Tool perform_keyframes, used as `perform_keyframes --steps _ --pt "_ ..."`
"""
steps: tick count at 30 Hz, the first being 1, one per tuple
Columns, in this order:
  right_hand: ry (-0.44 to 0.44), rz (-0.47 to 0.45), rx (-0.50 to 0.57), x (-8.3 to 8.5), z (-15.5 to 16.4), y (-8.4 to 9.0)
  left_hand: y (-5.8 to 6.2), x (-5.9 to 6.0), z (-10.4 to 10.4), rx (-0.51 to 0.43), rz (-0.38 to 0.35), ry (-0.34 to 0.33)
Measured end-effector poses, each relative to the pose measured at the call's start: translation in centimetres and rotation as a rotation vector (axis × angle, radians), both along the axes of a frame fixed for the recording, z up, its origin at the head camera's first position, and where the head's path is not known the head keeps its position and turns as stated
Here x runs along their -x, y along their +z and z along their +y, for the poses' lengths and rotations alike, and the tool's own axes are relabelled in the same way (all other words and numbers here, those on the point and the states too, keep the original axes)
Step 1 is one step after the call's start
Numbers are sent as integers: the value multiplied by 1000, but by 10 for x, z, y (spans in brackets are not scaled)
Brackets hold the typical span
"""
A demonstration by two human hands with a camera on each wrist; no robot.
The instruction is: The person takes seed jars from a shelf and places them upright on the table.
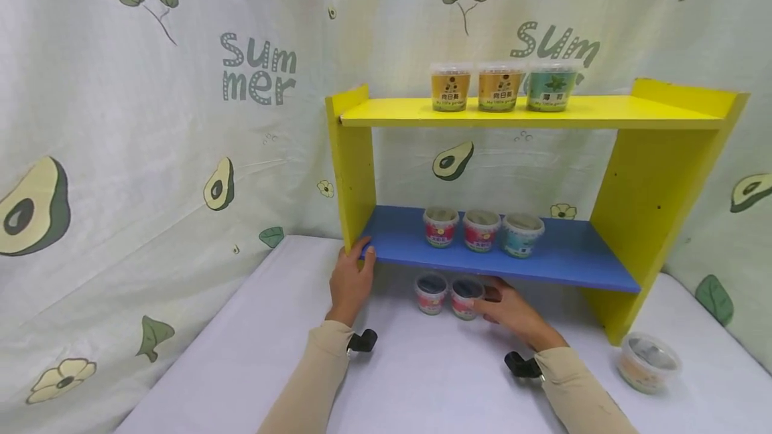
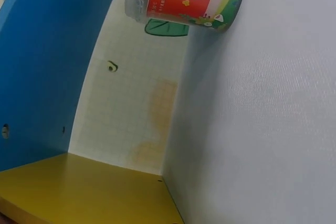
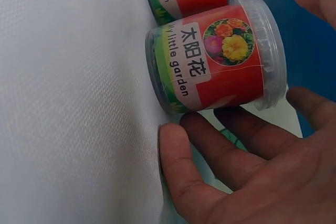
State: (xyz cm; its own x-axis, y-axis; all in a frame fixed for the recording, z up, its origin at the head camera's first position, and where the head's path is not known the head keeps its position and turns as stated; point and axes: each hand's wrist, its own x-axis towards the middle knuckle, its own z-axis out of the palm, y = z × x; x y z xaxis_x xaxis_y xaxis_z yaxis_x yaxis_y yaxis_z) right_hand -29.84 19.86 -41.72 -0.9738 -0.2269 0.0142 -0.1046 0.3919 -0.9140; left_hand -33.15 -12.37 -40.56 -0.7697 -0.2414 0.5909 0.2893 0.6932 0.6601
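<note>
White table: right hand fingers loosely cup 1 red tub (blue shelf overhead); left hand grips shelf edge.

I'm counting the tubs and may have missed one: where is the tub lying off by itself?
In the head view the lone tub sits on the white table at far right, just outside the yellow shelf side panel, right of the right hand.
</note>
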Motion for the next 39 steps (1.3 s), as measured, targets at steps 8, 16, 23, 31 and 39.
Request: perform_keyframes --steps 8,16,23,31,39 --pt "3 42 -40 0 4 -4 1 -3 3 4 -7 -13" --pt "26 63 -25 2 -3 -4 1 0 -1 11 0 -14" --pt "1 57 -85 4 -4 -3 1 -3 2 -2 -18 -26" --pt "4 41 -59 5 -4 -7 -1 -3 2 4 6 -3" --pt "-17 55 -62 -1 -4 2 -2 -2 3 6 27 -10"
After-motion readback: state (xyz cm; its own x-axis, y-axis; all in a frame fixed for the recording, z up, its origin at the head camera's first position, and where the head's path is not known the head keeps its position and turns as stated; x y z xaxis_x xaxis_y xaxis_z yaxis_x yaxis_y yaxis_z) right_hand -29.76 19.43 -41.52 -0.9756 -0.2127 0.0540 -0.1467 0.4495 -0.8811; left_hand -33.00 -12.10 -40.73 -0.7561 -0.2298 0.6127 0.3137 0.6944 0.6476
